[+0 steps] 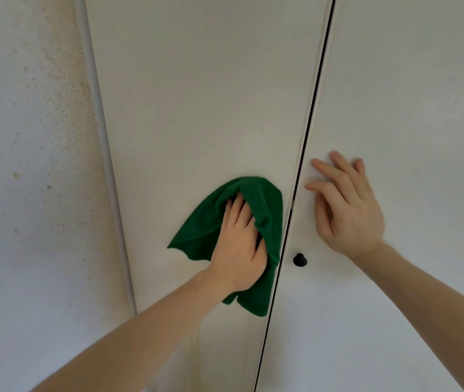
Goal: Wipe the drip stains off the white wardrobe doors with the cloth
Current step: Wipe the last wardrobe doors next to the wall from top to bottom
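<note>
Head view shows the left hand [238,244] pressing a green cloth [264,210] flat against the left wardrobe door [202,94], just left of the dark gap between the two doors. Its fingers lie fairly straight over the bunched middle of the cloth, and a fold rises over the fingertips; the thumb side is hidden, so whether any part is pinched I cannot tell. The right hand [347,205] rests open on the right wardrobe door [412,94] with fingers spread, holding nothing, just above a small black knob [299,260].

The cloth looks soft, light and limp: loose corners hang below and to the left of the palm. It will likely crumple and slide under the hand, so the best hold is a broad palm over the gathered centre, with the slack tucked in. The doors look stiff and smooth but may swing, which the bracing right hand would guard against. A faint yellowish drip streak [195,349] runs down the near part of the left door, below the cloth, and seems not yet wiped. A speckled wall [27,137] stands at far left.
</note>
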